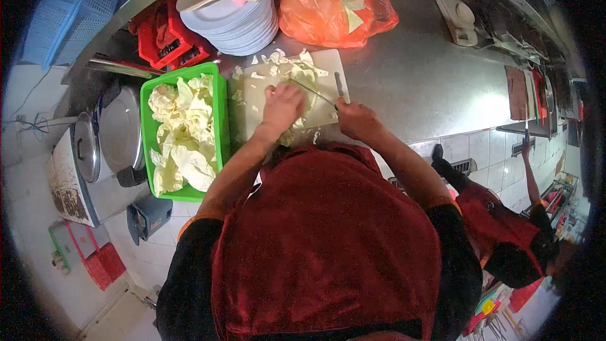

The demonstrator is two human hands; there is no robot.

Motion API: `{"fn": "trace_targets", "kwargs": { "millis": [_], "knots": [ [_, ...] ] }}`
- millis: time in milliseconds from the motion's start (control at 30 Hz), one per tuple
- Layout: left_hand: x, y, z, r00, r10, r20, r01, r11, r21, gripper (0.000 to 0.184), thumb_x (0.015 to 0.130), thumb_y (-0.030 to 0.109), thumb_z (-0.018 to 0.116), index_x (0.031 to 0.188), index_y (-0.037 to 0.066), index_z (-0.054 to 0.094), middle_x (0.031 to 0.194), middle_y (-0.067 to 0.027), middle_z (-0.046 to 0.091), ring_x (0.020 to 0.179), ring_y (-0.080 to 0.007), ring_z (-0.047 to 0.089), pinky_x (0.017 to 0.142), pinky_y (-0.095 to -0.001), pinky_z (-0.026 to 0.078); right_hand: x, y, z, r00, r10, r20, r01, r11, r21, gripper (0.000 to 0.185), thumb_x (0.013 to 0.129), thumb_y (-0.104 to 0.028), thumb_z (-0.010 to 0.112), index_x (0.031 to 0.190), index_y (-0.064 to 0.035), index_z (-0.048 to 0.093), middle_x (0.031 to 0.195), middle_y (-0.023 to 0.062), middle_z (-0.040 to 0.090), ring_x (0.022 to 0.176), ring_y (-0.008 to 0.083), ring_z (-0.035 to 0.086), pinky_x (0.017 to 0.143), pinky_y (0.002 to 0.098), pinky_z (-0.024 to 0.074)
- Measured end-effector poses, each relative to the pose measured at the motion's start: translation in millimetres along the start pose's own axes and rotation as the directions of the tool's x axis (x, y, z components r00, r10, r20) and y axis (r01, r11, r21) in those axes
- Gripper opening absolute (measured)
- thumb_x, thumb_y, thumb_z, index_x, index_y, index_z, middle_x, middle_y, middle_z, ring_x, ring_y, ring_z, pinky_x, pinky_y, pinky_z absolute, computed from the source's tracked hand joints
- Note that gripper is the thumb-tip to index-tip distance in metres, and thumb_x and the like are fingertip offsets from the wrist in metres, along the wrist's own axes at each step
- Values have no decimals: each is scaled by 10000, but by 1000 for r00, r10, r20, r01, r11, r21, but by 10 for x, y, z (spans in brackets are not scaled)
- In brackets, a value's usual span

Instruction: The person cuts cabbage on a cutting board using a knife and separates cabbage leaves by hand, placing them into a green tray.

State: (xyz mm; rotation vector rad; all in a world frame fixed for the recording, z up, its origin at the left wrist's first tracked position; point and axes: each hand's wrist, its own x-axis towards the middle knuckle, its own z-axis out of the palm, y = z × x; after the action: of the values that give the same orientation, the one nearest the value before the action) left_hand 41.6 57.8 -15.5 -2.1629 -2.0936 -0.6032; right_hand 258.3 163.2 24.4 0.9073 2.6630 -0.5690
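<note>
My right hand (360, 120) is closed around the handle of a knife (320, 95). Its thin blade points up and left over pale cabbage (305, 78) on a white cutting board (252, 107). Just left of the blade, my left hand (283, 107) rests on the cabbage with curled fingers; the fingertips are partly hidden and slightly blurred. Small cut bits of cabbage are scattered over the board, mostly along its far side. To the left stands a green tray (222, 107) filled with loose cabbage leaves (189, 132).
Behind the board are a stack of white plates (243, 31) with a white spoon (218, 0) on top, a red basket (165, 41) and an orange plastic bag (328, 16). A scale (457, 20) sits far right on the steel counter (416, 82). Another person (505, 227) is at right.
</note>
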Motion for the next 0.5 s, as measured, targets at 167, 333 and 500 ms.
{"fn": "trace_targets", "kwargs": {
  "millis": [167, 333, 500],
  "knots": [
    [-55, -47, 145, 963, -214, 161, 214, 977, 21, 359, 779, 265, 683, 1095, 109, 614, 1151, -50, 565, 1099, -243, 507, 944, -459, 327, 33, 7, 69, 1000, 5, 19, -5, 1000, 26, 262, 843, -100, 496, 1066, 29, 447, 809, 274, 650, 780, 430, 668, 681, 525, 536],
    [-111, -53, 54, 945, -284, 160, 280, 959, 52, 446, 789, 329, 680, 1160, 95, 602, 1207, -39, 547, 1130, -245, 490, 977, -482, 282, 28, 14, 126, 989, 6, 148, -12, 999, 43, 307, 886, -117, 459, 1136, 58, 429, 861, 278, 655, 800, 431, 670, 699, 520, 542],
    [-112, -40, 0, 941, -287, 180, 287, 958, 30, 457, 805, 372, 673, 1163, 98, 601, 1233, -43, 539, 1151, -249, 472, 983, -497, 266, -10, -100, 325, 990, 66, 126, -80, 990, 113, 407, 910, -130, 442, 1246, 93, 388, 887, 283, 654, 800, 415, 677, 703, 519, 547]
  ]
}}
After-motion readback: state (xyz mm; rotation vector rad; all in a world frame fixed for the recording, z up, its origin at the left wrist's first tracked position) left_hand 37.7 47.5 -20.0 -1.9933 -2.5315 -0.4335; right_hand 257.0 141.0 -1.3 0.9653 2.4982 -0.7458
